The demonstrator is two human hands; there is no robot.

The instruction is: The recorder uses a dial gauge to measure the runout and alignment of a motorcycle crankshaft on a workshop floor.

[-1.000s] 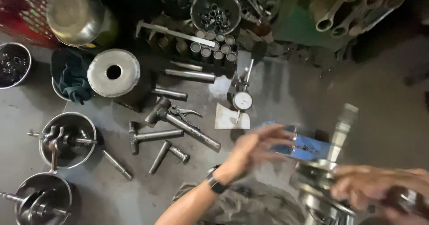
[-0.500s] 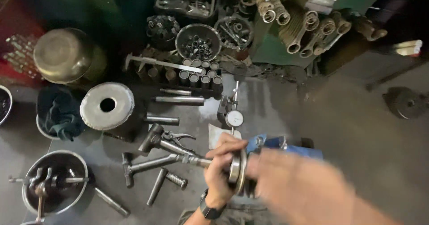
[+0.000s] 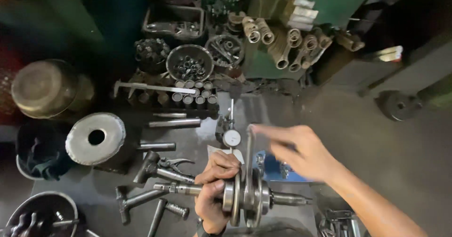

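My left hand (image 3: 214, 190) grips a steel crankshaft (image 3: 256, 198) by its left shaft, next to the round webs, and holds it level over the floor. Its connecting rod (image 3: 248, 154) stands upright between the webs. My right hand (image 3: 301, 150) is blurred and hovers just right of the rod. Its fingers are spread, with the fingertips at the rod's top end, and it holds nothing.
A dial gauge (image 3: 231, 137) and a blue box (image 3: 272, 165) lie just behind the crankshaft. Hammers (image 3: 136, 199) and steel pins lie to the left, by a round disc with a hole (image 3: 95, 138). Bowls of small parts (image 3: 189, 63), sockets (image 3: 188, 97) and spare connecting rods (image 3: 292, 48) line the back.
The crankshaft has come up into my left hand's grip, and the rod now stands upright. My right hand has swung from the lower right up to the rod's top. The view has shifted.
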